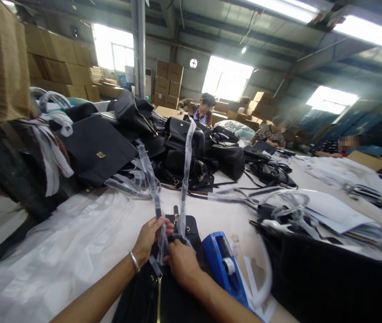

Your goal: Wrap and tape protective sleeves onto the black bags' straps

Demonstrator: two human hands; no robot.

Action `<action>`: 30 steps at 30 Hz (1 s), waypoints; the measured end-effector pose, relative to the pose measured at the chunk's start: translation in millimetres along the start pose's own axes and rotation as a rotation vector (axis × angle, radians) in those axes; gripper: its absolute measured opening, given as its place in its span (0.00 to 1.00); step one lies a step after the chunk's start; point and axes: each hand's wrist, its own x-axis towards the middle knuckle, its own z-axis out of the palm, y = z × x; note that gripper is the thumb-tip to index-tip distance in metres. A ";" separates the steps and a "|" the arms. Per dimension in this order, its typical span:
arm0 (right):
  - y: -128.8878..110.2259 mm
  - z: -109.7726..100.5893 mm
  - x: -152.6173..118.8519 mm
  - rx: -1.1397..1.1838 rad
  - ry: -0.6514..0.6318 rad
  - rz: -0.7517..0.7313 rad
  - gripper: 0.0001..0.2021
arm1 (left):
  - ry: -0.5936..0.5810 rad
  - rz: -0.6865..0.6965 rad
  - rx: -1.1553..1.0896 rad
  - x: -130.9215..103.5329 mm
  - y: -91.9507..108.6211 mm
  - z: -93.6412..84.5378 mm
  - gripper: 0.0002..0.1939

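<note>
A black bag (167,287) with gold zip and metal fittings lies on the table in front of me. Two straps in clear plastic wrapping rise from it, a left strap (148,172) and a right strap (186,170). My left hand (152,237), with a silver bangle at the wrist, has its fingers closed round the lower end of the left strap. Over the middle of the bag, my right hand (182,260) is bent closed on bunched, plastic-wrapped strap material. Its fingertips are partly hidden.
A blue tape dispenser (224,264) stands right of the bag. White wrapping sheets (66,251) cover the left side. Black bags (186,134) are heaped behind. A large black piece (332,273) fills the right front. Several people sit across the table, one person (206,112) near the middle.
</note>
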 end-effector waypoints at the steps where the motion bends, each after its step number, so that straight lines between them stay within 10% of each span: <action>1: 1.2 -6.6 -2.4 -0.007 -0.010 -0.015 0.05 | 0.028 -0.011 0.070 -0.2 -4.2 -6.3 0.19; 7: 27.4 -61.9 13.8 -0.012 0.167 0.081 0.09 | 0.113 0.042 0.488 -1.4 -16.9 -37.8 0.14; 13: 33.5 -45.9 55.8 0.061 0.198 0.207 0.14 | 0.095 0.127 0.588 -6.1 19.7 -25.1 0.09; 24: 22.5 -56.4 5.2 0.460 0.114 -0.078 0.06 | -0.145 -0.108 -0.023 4.7 45.4 37.5 0.16; 30: 32.7 -28.4 -5.3 0.596 0.090 0.048 0.03 | -0.137 -0.246 -0.287 3.3 45.2 52.9 0.14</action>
